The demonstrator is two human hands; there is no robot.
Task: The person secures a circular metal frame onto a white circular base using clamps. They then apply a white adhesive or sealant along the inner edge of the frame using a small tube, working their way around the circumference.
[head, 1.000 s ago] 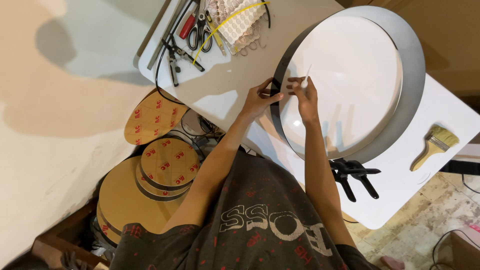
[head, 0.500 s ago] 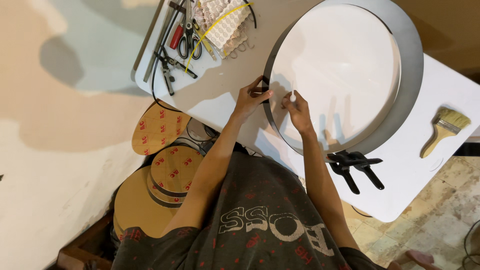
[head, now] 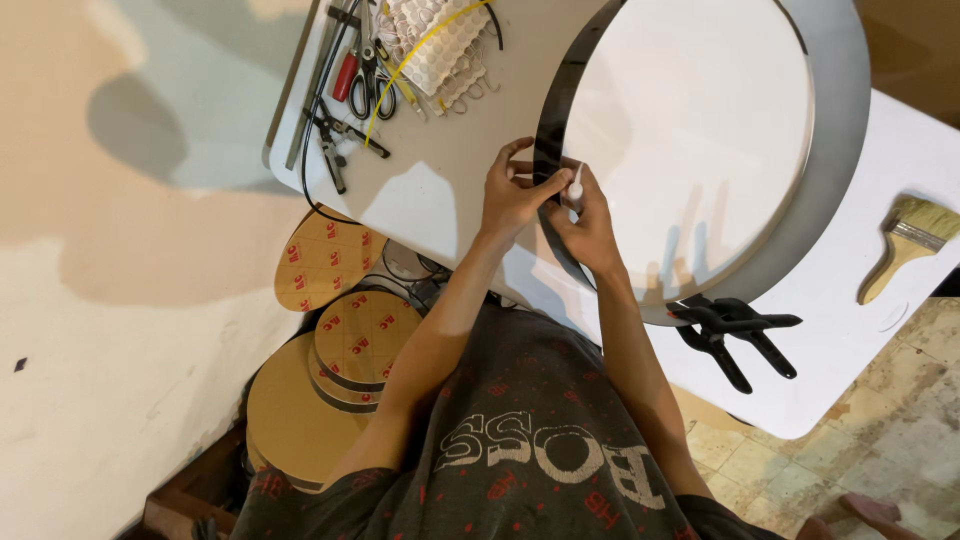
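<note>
A large round white panel point(head: 700, 150) with a dark metal rim band point(head: 548, 150) lies on a white table point(head: 850, 340). Both hands meet at the rim's left edge. My left hand point(head: 510, 195) pinches the band from the outside. My right hand point(head: 590, 225) grips a small white tube point(head: 576, 185), with its tip against the inside of the band just beside my left fingers. My forearms reach up from my dark printed shirt point(head: 530, 460).
Two black spring clamps point(head: 735, 330) grip the rim's lower edge. A paint brush point(head: 905, 245) lies at the right. Scissors point(head: 368, 80), pliers point(head: 335, 135), a yellow cable point(head: 420, 50) and white mesh pieces point(head: 435, 45) sit at the table's far left. Round brown discs point(head: 350, 330) are stacked on the floor.
Both hands stay at the same spot on the rim. My right hand has sunk slightly and the white tube now shows between the fingers. The view has shifted a little.
</note>
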